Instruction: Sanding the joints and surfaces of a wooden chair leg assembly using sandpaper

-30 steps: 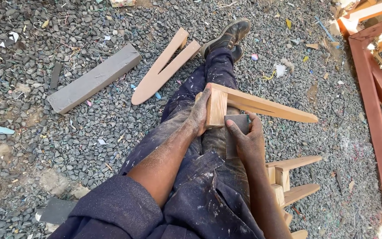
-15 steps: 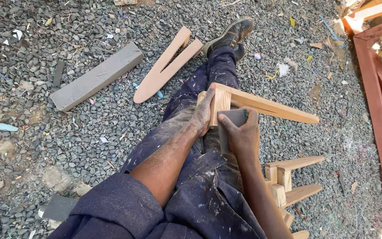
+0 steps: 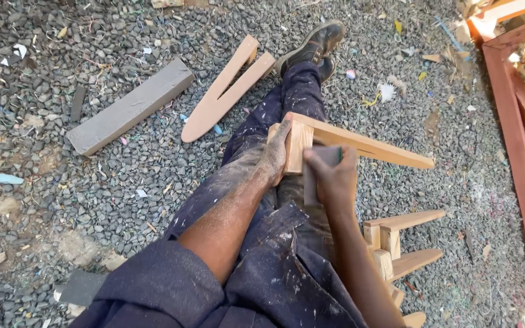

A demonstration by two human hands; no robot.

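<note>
At mid-frame, on the lap, a wooden wedge piece [image 3: 347, 143] is clasped at its block end by the left hand [image 3: 276, 152]. A grey sanding block [image 3: 320, 167] is enclosed in the right hand's [image 3: 333, 179] grip. Even, flat strokes are best kept, the wood braced firmly.

We sit on gravel [image 3: 92, 200], legs stretched out. Our left hand [image 3: 276, 152] grips the blocky end of a forked wooden piece [image 3: 360, 144] resting on our lap, while our right hand [image 3: 333, 179] presses a dark sanding block [image 3: 328, 155] against it. A similar wooden piece [image 3: 223, 91] and a grey block [image 3: 130, 107] lie nearby.
</note>
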